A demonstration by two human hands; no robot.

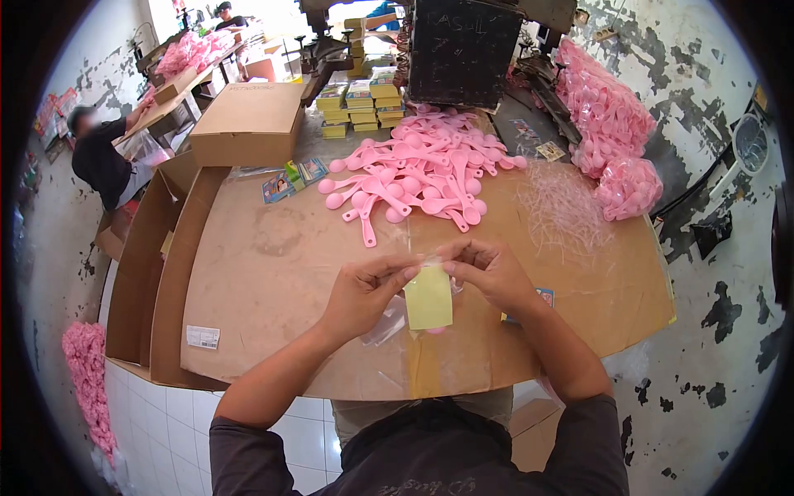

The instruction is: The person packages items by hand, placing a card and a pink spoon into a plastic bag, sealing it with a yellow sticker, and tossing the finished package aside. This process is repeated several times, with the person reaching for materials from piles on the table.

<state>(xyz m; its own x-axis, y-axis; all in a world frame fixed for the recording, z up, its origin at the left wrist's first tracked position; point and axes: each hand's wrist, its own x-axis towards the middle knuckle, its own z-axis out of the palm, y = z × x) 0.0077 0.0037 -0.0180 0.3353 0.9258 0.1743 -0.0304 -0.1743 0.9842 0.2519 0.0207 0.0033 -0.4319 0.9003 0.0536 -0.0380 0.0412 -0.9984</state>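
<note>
Over the near middle of the cardboard-topped table, a pale yellow card (pixel 429 299) hangs upright between my hands, with clear plastic showing around its top and sides. My left hand (pixel 357 293) pinches the plastic at the card's upper left corner. At the upper right corner, my right hand (pixel 490 277) pinches the plastic between thumb and fingers. A bit of pink (pixel 437 330) shows just below the card; what it belongs to is mostly hidden. Loose clear plastic (pixel 385 324) lies beside my left hand. Beyond both hands is a heap of pink spoons (pixel 413 178).
Printed cards (pixel 295 179) lie at the back left, and another card (pixel 544 296) is partly under my right forearm. Open cardboard boxes (pixel 157 273) line the left edge. Plastic strips (pixel 566 207) and bagged pink spoons (pixel 608 116) are at right. A person (pixel 106 157) works far left.
</note>
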